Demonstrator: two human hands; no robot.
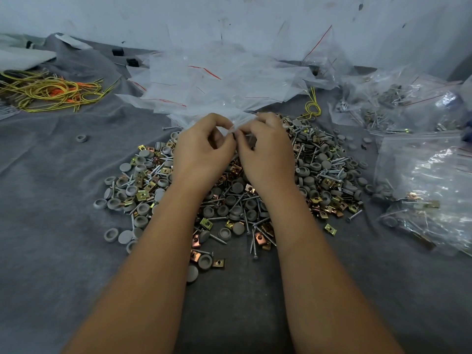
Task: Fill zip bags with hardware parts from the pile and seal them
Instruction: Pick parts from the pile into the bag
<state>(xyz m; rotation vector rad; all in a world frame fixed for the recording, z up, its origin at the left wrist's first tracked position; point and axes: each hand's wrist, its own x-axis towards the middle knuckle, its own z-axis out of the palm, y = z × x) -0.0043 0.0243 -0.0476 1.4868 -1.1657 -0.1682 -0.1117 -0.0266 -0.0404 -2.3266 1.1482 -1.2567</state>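
A pile of hardware parts (319, 175), made of grey round caps, screws and brass-coloured clips, lies on grey cloth at the centre. Behind it spreads a heap of empty clear zip bags (214, 80) with red seal lines. Over the far side of the pile, my left hand (201, 152) and my right hand (265, 152) meet, and each pinches the near edge of one clear zip bag (240, 118) between thumb and fingertips. Whether that bag holds any parts I cannot see.
Filled zip bags (424, 185) lie at the right, with more bags of screws (390, 103) behind them. A tangle of yellow and orange cords (51, 90) sits at the far left. A loose grey cap (81, 138) lies apart. A white wall (229, 19) closes the back.
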